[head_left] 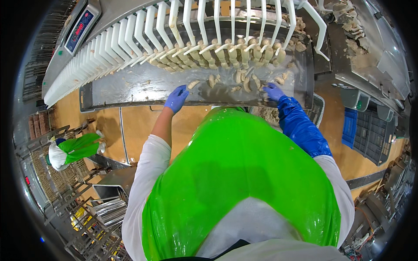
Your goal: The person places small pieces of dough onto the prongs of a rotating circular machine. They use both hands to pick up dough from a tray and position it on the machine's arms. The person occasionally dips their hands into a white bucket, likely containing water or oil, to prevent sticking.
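Observation:
Blue-gloved, my left hand (177, 98) is over the near edge of a metal work table (135, 89), fingers apart, just left of a loose pale sausage (193, 84). My right hand (273, 92), also gloved, reaches over the same edge with fingers spread, close beside a few sausages (256, 81); whether it touches one I cannot tell. Neither hand visibly holds anything. Several more sausages (212, 81) and scraps lie wet on the metal between the hands. Beyond them, linked sausages (220, 55) hang in a row from curved white hooks (187, 26).
A display unit (79, 29) stands at the far left. Meat scraps (355, 39) cover a machine at the far right. Blue and grey crates (365, 135) stand on the floor at right. At left, a person in a green apron (78, 148) works beside racks.

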Demonstrator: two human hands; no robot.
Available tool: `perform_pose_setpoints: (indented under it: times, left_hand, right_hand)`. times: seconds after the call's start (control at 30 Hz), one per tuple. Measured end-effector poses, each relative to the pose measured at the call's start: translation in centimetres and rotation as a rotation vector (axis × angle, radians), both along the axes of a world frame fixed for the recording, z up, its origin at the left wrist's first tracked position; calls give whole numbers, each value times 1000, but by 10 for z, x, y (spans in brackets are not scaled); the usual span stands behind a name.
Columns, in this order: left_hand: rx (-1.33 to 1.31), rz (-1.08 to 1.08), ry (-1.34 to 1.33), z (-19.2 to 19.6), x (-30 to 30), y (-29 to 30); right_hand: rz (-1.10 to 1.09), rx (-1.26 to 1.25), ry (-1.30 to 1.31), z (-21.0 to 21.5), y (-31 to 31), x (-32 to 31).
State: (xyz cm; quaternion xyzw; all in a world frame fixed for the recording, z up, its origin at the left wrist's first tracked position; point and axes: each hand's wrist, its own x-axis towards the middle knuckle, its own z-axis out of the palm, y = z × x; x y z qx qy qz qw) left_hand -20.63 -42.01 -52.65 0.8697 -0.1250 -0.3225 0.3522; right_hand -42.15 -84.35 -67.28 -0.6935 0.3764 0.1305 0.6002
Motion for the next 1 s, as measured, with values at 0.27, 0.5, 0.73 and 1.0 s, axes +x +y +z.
perform_pose_setpoints:
  times: [0.27, 0.5, 0.73, 1.0]
  left_hand:
    - [373, 86, -7, -90, 46, 17]
    - [15, -101, -29, -150, 0, -121]
    - [438, -525, -461, -72, 21, -116]
    - [682, -684, -176, -63, 34, -96]
  right_hand:
    - [-37, -766, 1, 22, -47, -16]
    - [11, -511, -158, -13, -18, 11]
    - [-456, -936, 69, -48, -180, 41]
    - [-647, -324, -686, -64, -239, 151]
